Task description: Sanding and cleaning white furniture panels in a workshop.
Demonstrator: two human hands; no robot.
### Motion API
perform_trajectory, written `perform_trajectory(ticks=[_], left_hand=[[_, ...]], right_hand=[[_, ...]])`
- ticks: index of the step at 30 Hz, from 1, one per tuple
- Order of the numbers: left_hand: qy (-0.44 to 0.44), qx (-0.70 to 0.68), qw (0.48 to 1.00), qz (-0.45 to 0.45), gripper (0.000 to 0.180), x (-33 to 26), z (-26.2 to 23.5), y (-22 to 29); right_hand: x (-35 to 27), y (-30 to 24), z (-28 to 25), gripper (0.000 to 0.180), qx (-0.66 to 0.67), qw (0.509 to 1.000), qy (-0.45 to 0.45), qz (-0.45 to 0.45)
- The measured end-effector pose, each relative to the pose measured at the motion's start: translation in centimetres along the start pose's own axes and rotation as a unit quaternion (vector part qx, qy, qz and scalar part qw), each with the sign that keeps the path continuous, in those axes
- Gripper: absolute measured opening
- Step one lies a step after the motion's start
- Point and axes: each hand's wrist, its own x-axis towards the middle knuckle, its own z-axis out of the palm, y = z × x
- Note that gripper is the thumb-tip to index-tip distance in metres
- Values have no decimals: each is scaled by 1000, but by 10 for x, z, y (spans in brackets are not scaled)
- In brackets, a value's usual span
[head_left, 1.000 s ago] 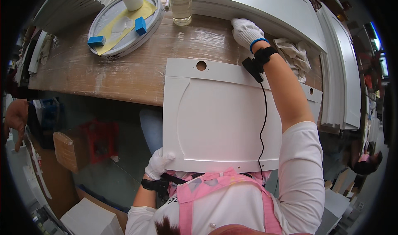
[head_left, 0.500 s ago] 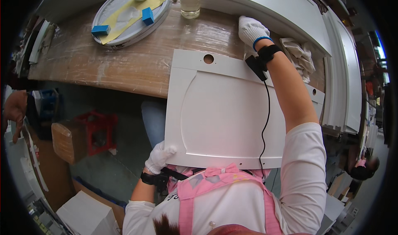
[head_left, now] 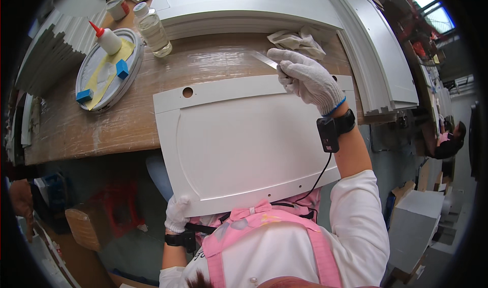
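Note:
A white panel (head_left: 239, 140) with a recessed, curved-edge field and a round hole lies across my lap, its far side over the table edge. My left hand (head_left: 177, 213), in a white knitted glove, grips the panel's near left corner. Above the far right part of the panel is my gloved right hand (head_left: 310, 79), fingers pinched together. From them sticks out a thin, flat, shiny blade-like strip (head_left: 265, 59), pointing up and left; its exact kind cannot be made out. A crumpled white cloth (head_left: 300, 40) lies just beyond that hand.
A round lid (head_left: 84, 70) on the film-covered table (head_left: 213, 59) carries yellow sandpaper, blue blocks and a red-tipped bottle (head_left: 108, 41). Beside it stands a clear bottle (head_left: 152, 31). Stacked white panels (head_left: 254, 6) line the back and right. A red stool (head_left: 119, 206) stands lower left.
My right hand has come back from the table by the stacked panels, over the lap panel, with the thin strip now showing in it. The view has shifted; my left hand keeps the corner.

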Motion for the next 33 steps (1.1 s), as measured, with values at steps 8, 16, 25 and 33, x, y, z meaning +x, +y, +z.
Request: perform_trajectory(ticks=[8,16,25,33], left_hand=[[52,102,989,90,48,-9,27,4],[189,468,856,111,50,-21,63,26],[227,584,748,218,50,-18,154,64],[-76,600,774,186,36,18,260,51]], right_hand=[[-112,55,-40,34,-54,968,56,238],[-193,98,-54,28,-64,979,134,143],[-193,102,-16,14,-302,948,56,-77],[-183,89,17,19,-58,989,-11,-133]])
